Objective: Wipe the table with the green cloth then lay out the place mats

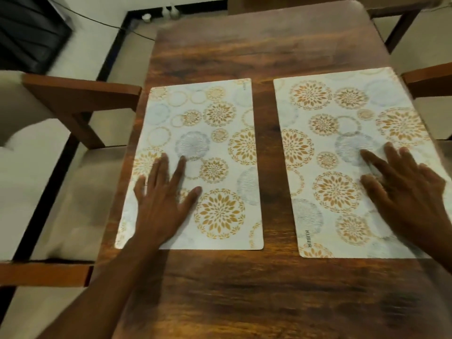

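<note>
Two white place mats with gold and blue flower circles lie flat, side by side, on the dark wooden table (244, 289). My left hand (163, 199) rests flat with spread fingers on the near left part of the left mat (215, 133). My right hand (406, 192) lies flat, fingers straight, on the near right part of the right mat (325, 143). A strip of bare wood separates the two mats. No green cloth is in view.
A wooden chair with beige cushions (61, 192) stands tight against the table's left side. Another chair's wooden arm (430, 77) shows at the right edge. A dark cable (97, 20) runs over the pale floor at the back left.
</note>
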`<state>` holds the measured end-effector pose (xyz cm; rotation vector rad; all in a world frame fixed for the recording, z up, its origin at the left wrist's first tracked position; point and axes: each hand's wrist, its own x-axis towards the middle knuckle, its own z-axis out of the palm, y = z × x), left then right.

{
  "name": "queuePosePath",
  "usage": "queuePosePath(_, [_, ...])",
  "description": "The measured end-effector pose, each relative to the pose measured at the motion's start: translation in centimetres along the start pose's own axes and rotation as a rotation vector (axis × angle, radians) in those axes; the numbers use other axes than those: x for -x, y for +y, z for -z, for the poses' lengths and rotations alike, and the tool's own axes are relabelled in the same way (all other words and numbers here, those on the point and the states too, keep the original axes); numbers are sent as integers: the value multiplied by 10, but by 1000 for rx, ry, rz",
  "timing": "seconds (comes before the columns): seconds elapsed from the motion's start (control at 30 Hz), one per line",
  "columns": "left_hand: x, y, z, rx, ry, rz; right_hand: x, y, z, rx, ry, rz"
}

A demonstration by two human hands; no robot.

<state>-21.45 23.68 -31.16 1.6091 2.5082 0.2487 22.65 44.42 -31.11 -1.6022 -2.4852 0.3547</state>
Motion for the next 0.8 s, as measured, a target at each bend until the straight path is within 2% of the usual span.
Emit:
queuePosePath(0.5, [-3, -6, -3, 17, 21, 15, -9, 11, -14, 9, -4, -32])
queuePosePath(0.8, [-3, -6, 0, -12, 20, -20, -6, -4, 3, 64, 20, 23])
